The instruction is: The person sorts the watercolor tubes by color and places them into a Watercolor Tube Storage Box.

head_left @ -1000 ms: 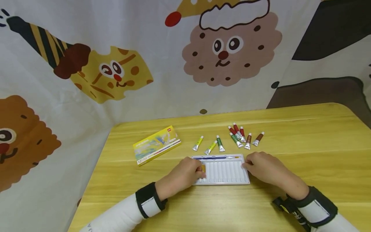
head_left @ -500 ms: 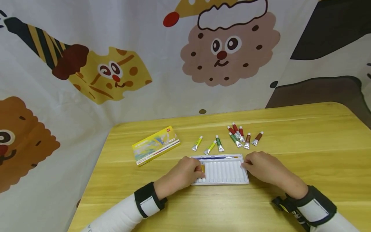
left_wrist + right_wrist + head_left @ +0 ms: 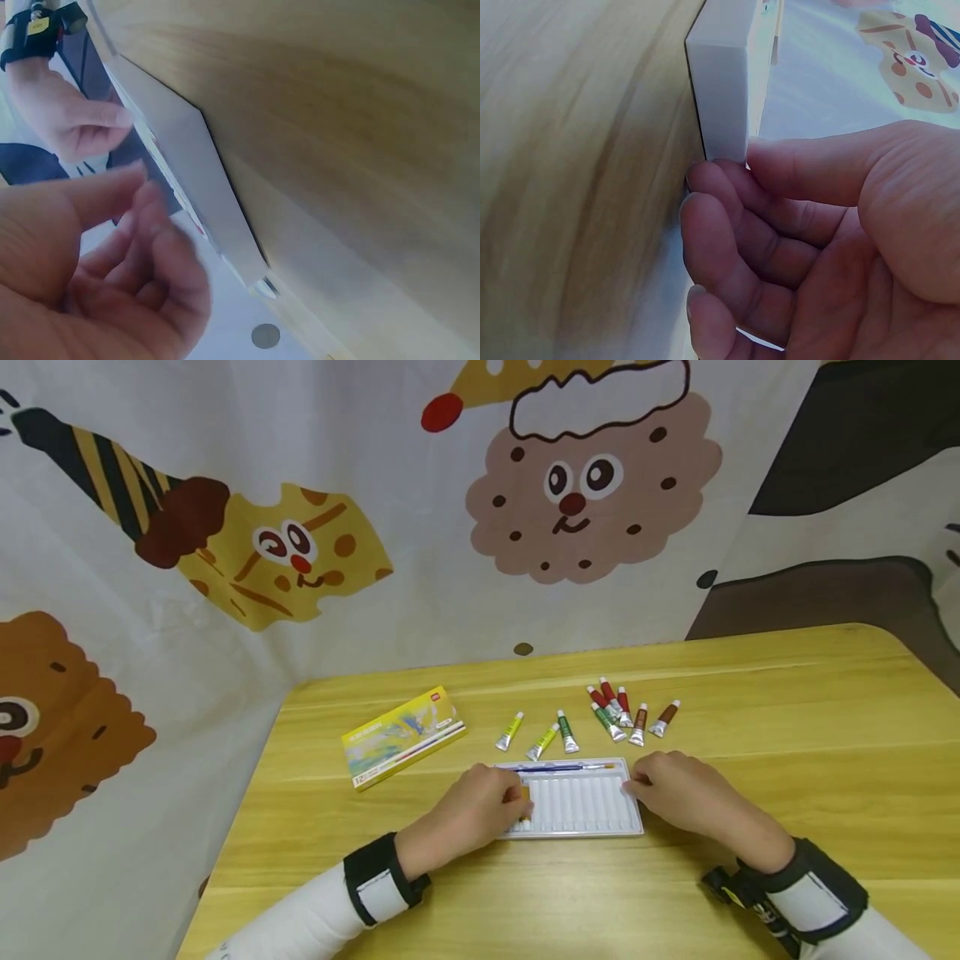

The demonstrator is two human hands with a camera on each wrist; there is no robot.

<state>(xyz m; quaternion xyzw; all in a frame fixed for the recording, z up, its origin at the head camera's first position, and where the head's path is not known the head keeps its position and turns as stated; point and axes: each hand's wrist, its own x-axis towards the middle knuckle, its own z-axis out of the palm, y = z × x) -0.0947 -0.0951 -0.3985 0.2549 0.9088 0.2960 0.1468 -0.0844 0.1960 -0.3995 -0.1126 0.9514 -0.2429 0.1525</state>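
On the table (image 3: pixel 570 893) we have: tray (image 3: pixel 585 836); in its far side, brush (image 3: pixel 562 768); behind it, paint tubes (image 3: pixel 566 731); left of those, box (image 3: pixel 403 737).

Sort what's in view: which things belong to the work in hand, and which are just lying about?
In the work:
white tray, held by right hand
orange tube, at left hand
probably loose paint tubes

Lying about, apparently:
yellow box
brush, untouched in the tray

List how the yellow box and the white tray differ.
The yellow box carries colourful printing; the white tray looks plain. The yellow box appears closed, while the white tray lies open, holding a brush. The yellow box sits at a slant, untouched; the white tray lies straighter, its right end pinched by the right hand. Both rest on the table.
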